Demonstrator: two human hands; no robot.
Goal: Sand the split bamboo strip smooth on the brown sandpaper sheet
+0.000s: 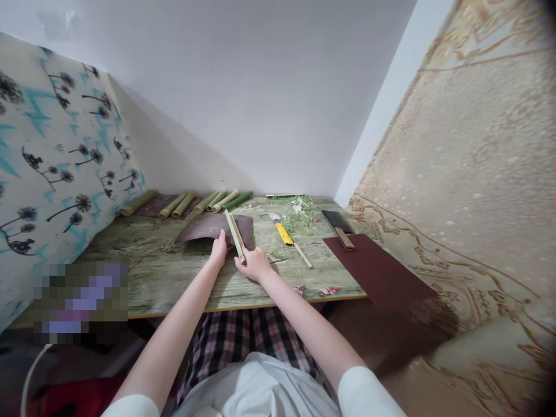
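Note:
My right hand (254, 263) is closed on the near end of a pale green bamboo strip (233, 231), which slants away from me over a brown sheet of sandpaper (204, 227). That sheet lies curled on the green wood-grain table (182, 278). My left hand (218, 250) rests with its fingers laid flat on the near edge of the brown sheet, just left of the strip. Both forearms reach out from the bottom of the view.
Several green bamboo sections (200, 202) lie along the back wall. A yellow utility knife (284, 233), a thin wooden stick (303, 255), plant cuttings (302, 214), a cleaver (339, 227) and a dark red sheet (377, 272) lie to the right. Patterned fabric hangs on both sides.

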